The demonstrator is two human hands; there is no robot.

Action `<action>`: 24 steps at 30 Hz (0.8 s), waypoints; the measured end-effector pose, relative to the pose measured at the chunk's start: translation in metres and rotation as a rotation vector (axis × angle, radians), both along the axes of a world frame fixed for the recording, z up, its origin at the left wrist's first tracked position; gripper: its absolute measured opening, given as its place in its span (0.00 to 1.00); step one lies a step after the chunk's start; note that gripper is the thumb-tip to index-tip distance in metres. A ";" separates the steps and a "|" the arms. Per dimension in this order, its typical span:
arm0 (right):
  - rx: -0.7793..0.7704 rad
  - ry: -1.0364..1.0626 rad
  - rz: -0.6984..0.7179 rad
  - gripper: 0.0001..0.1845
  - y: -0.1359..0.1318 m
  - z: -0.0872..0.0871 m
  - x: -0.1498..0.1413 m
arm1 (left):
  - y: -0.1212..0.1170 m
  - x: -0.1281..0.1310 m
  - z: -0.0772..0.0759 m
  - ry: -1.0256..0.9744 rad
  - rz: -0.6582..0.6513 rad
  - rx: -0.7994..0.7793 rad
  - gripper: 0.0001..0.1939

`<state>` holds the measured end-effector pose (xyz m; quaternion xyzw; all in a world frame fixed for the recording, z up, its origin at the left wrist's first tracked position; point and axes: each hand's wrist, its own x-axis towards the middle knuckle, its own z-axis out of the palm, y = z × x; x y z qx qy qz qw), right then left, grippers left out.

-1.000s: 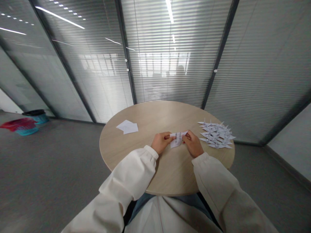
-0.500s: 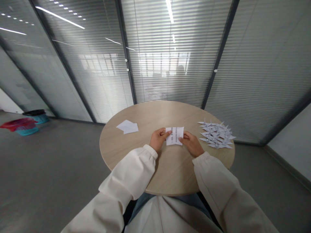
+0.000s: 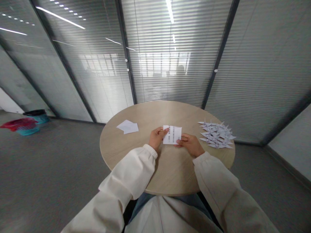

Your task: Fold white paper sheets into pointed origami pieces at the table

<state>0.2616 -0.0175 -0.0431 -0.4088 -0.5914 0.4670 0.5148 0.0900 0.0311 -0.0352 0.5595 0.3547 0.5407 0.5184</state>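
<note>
A small white paper sheet (image 3: 172, 134) with lines of dark print is held up over the round wooden table (image 3: 167, 168). My left hand (image 3: 155, 138) pinches its left edge, fingers closed on it. My right hand (image 3: 190, 144) pinches its lower right corner. Both arms wear cream-white sleeves. A pile of several folded white paper cranes (image 3: 216, 134) lies to the right of my right hand, apart from it.
Two blank white paper squares (image 3: 127, 127) lie on the table's left part. Glass walls with blinds (image 3: 170, 58) stand behind the table. Two teal bins (image 3: 29, 125), one under a red bag, sit on the grey floor at far left.
The paper was a folded shape pinched between both hands; it has been unfolded into a flat sheet and shifted slightly left, with my right hand now at its lower right corner.
</note>
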 end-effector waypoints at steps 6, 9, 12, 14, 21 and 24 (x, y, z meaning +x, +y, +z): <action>0.031 -0.006 -0.057 0.20 0.001 0.001 0.001 | 0.002 -0.001 -0.001 -0.006 -0.027 -0.025 0.19; 0.071 -0.003 -0.134 0.21 0.002 0.003 0.002 | 0.001 0.000 -0.001 0.010 -0.058 -0.048 0.18; 0.099 0.006 -0.215 0.21 0.004 0.003 0.004 | -0.002 0.002 -0.001 0.018 -0.116 -0.076 0.19; 0.108 0.005 -0.264 0.21 0.005 0.002 0.005 | -0.004 0.003 -0.001 0.015 -0.144 -0.092 0.20; 0.121 -0.015 -0.295 0.21 -0.001 0.006 0.005 | -0.006 0.004 0.000 -0.013 -0.188 -0.115 0.20; 0.130 -0.006 -0.260 0.23 -0.004 0.011 0.003 | -0.007 0.004 0.001 -0.028 -0.199 -0.112 0.21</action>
